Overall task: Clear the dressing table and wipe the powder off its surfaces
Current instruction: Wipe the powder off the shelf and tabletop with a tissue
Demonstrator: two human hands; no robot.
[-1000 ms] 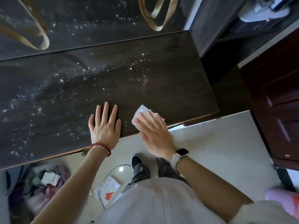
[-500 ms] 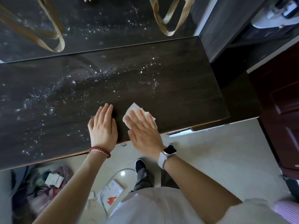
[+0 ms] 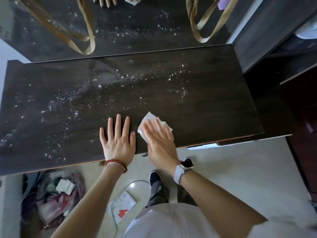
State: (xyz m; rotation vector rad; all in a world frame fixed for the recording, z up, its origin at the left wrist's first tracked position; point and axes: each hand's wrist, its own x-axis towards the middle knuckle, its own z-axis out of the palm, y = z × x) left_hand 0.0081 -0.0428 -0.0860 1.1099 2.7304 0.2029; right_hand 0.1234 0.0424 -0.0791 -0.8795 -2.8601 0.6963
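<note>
Powder lies scattered in white specks across the dark wooden dressing table, thickest through the middle and out toward the left end, thinner near the front edge; the strip of tabletop to the right of the hands looks mostly free of it. Left hand lies flat on the surface near the front edge, palm down, fingers spread and straight, with nothing in its grasp; a red bead bracelet circles its wrist. Right hand sits just beside it, also flat and extended, pressing a white folded cloth or tissue against the tabletop; the fingers lie over the cloth rather than curling round it, and its corners stick out beyond the fingertips and toward the left hand. A pale smartwatch is on the right wrist. Behind the table a mirror reflects the powdered top. On the floor below the left end of the table sits an open bag or bin; inside it are crumpled white tissues among dark and pinkish items too blurred to tell apart. Near the person's dark shoe lies a white packet with a red mark.
</note>
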